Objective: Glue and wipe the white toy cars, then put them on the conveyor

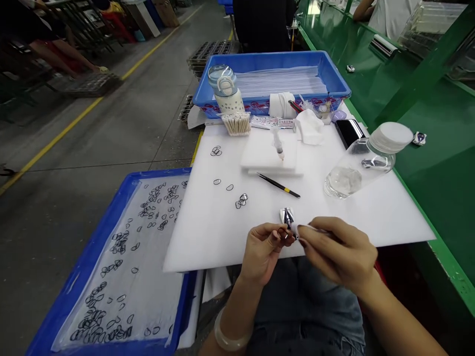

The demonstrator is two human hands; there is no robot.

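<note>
My left hand (265, 249) is closed in a pinch near the front edge of the white board (208, 242). A small dark ring-like piece (285, 233) shows between its fingertips, partly hidden. My right hand (339, 252) is closed on a slim white swab-like thing (295, 228), its end touching or very near the dark piece. Just beyond the fingertips lies a small white and dark part (286, 215). Farther up the board are black tweezers (278, 185) with a yellow band, and several loose thin black rings (242, 200) lie to the left.
A syringe (277, 143) rests on a white block (256, 153). A clear bottle (345, 180) and phone (349, 132) stand right. Behind are cotton swabs (236, 123), a drinking bottle (226, 91) and a blue bin (272, 58). A blue tray (74, 282) of black rings sits lower left.
</note>
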